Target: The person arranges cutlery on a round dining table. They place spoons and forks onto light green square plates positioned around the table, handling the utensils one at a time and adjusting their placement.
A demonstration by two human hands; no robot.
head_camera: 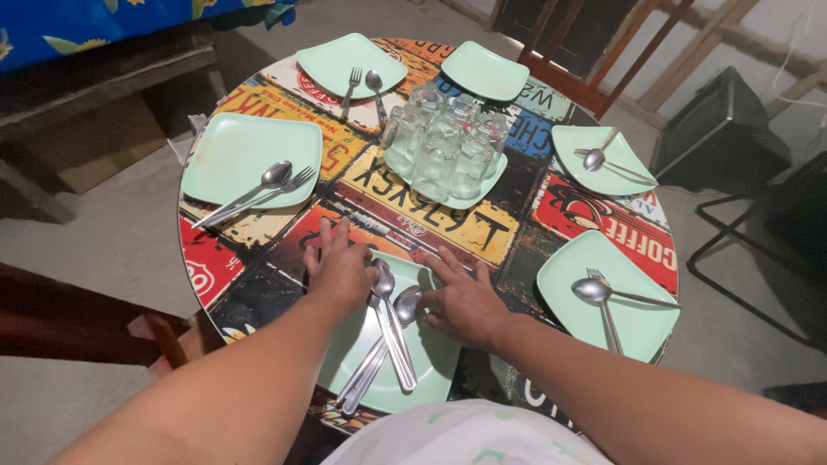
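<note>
A pale green square plate (422, 366) lies at the near edge of a round table (413, 215) covered in colourful sign prints. Two spoons (392, 323) and other cutlery lie across that plate. My left hand (338, 267) rests flat at the plate's far left corner, fingers spread. My right hand (461, 301) rests on the plate's far right part, thumb touching a spoon bowl. Neither hand grips anything.
Several more green plates ring the table, most with a spoon and fork: left (250, 159), far left (349, 62), far (484, 71), right (601, 159), near right (607, 297). Upturned glasses (444, 142) stand on a centre plate. Wooden chairs (586, 52) and a black box (719, 129) stand around.
</note>
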